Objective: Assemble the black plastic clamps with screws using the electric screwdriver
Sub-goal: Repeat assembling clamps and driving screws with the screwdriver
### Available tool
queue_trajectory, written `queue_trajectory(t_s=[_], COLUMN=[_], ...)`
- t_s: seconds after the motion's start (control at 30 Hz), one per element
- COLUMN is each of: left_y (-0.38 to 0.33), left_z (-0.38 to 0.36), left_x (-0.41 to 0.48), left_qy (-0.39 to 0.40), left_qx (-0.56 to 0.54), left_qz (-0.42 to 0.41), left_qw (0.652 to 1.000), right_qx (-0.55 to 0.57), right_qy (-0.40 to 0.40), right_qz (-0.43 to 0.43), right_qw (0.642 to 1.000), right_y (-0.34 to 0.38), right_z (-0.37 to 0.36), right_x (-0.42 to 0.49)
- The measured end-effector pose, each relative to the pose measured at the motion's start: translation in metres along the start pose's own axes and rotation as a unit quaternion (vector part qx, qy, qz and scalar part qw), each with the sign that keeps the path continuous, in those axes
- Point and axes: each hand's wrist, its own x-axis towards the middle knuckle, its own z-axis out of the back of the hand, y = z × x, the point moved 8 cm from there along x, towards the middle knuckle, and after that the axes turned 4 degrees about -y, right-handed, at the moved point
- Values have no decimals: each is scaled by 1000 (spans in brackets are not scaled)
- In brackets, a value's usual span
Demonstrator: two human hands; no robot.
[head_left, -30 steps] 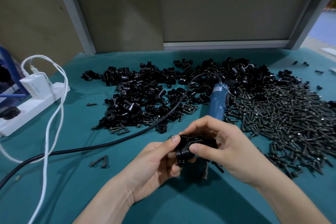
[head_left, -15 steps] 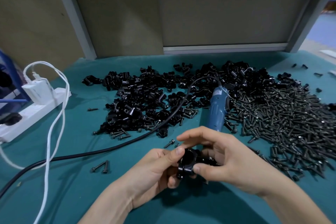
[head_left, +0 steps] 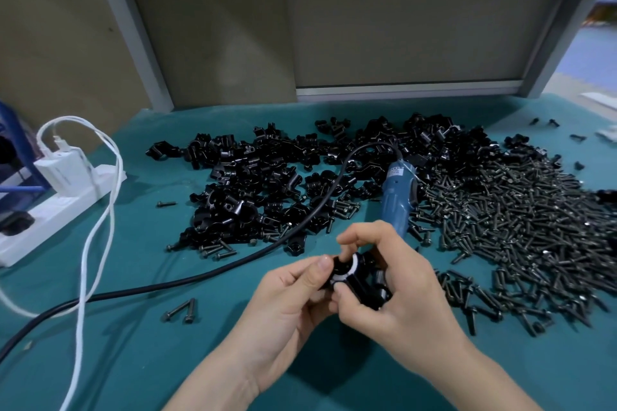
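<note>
- Clamp (head_left: 359,285) gripped by my left hand (head_left: 287,300) and right hand (head_left: 407,297), fingers curled round it; fitting step.
- Next, probably: screw pile (head_left: 517,227) at two o'clock.

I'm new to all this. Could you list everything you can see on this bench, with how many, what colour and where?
table: one, teal top, under everything
clamp heap: too many to count, black, centre back
screw heap: too many to count, dark, right side
electric screwdriver: one, blue, lying between the heaps
cord: one, black, from screwdriver to left edge
power strip: one, white, far left
white cable: count unclear, white, looped beside the strip
loose screws: two, dark, left of the hands
clamp: one, black, held in front
left hand: grips the clamp
right hand: grips the clamp
</note>
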Motion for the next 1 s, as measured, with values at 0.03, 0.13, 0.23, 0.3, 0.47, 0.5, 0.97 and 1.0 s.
queue_trajectory(t_s=[0.03,0.13,0.23,0.3,0.47,0.5,0.97,1.0], left_y=[-1,-4,-11,-19,-43,-44,-46,-45], left_z=[1,7,12,14,12,12,9,9], left_x=[0,2,2,0,-9,-10,-10,-9], left_qy=[-6,-29,-61,-81,-92,-89,-62,-59], left_qx=[2,7,25,58,195,208,174,171], left_qz=[-7,-33,-76,-114,-230,-235,-248,-244], left_qw=[1000,999,995,988,949,945,951,953], right_qx=[9,-12,-28,26,37,13,173,198], right_qy=[-2,-22,-38,-29,-4,2,-21,-27], right_qz=[-1,31,34,-30,-124,-122,-207,-212], right_qw=[1000,999,998,999,992,992,963,957], right_y=[-1,2,2,-6,-17,-15,-26,-27], right_z=[-1,0,3,2,5,6,2,1], right_x=[0,1,3,3,3,4,1,1])
